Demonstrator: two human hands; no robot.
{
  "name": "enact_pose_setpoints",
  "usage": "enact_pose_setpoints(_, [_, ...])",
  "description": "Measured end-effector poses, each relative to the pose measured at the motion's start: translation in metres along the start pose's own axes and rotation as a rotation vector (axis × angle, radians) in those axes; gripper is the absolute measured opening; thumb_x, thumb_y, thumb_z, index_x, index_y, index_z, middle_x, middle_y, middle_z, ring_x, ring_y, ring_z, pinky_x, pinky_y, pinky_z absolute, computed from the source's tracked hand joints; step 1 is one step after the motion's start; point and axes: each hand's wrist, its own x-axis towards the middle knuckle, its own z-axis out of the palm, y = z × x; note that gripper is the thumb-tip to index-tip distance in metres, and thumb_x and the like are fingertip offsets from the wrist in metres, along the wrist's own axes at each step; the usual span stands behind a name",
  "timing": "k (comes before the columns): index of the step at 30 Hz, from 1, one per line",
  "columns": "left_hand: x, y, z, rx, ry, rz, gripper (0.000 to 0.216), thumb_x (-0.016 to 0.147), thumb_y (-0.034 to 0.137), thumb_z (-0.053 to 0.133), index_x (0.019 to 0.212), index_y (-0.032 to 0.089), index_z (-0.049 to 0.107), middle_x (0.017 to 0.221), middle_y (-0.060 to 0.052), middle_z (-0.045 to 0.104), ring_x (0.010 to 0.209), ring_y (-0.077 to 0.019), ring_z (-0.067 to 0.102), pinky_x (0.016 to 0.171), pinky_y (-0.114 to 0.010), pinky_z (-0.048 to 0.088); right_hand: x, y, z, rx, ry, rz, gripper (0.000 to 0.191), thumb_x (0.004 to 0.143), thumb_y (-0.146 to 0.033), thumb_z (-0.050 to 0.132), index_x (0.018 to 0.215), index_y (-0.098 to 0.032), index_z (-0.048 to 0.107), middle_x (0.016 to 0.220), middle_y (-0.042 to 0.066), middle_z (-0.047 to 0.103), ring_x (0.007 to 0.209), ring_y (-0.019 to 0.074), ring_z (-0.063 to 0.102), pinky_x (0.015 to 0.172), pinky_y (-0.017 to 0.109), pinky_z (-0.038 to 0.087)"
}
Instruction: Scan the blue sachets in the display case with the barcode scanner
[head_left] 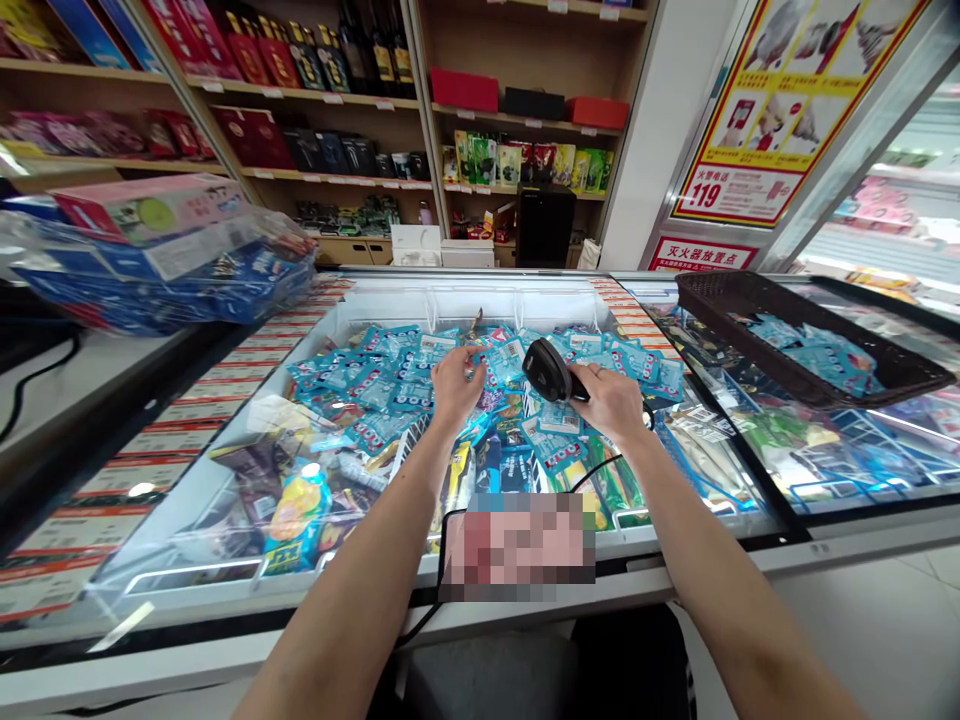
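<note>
In the head view, my right hand point(609, 402) is wrapped round the handle of a black barcode scanner point(546, 368), its head pointing left. My left hand point(457, 383) pinches the left edge of a small blue packet point(504, 362), whose white barcode patch faces up close to the scanner head. Many similar blue packets point(371, 385) lie spread and overlapping on the glass top of a chest freezer point(172, 540). A black cable point(596, 467) trails from near my right hand toward the front edge.
At the right, a dark brown basket point(795, 372) holds more blue packets. Plastic-wrapped blue boxes point(157, 265) stand at the left. Frozen goods point(296, 515) show through the glass. Stocked shelves point(322, 95) line the back. A pixelated patch covers something at the front edge.
</note>
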Motion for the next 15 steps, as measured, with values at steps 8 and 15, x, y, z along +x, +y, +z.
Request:
enact_pose_setpoints(8, [0.0001, -0.0065, 0.0001, -0.078, 0.131, 0.070, 0.027, 0.085, 0.025, 0.043, 0.107, 0.023, 0.057, 0.096, -0.005, 0.056, 0.084, -0.0157, 0.052, 0.082, -0.031, 0.043, -0.0015, -0.0011, -0.0003, 0.010, 0.017, -0.039, 0.032, 0.084, -0.035, 0.053, 0.114, -0.025, 0.058, 0.087, 0.003, 0.065, 0.078, 0.0174, 0.059, 0.064, 0.027, 0.033])
enact_pose_setpoints(15, [-0.0006, -0.0041, -0.0024, -0.046, 0.107, 0.046, 0.026, 0.086, 0.025, 0.042, 0.108, 0.024, 0.057, 0.097, -0.006, 0.056, 0.086, -0.0167, 0.053, 0.084, -0.033, 0.044, -0.0020, -0.0024, 0.0009, 0.022, 0.019, -0.066, 0.031, 0.083, -0.033, 0.054, 0.112, -0.024, 0.059, 0.089, 0.003, 0.066, 0.078, 0.0169, 0.059, 0.063, 0.026, 0.032])
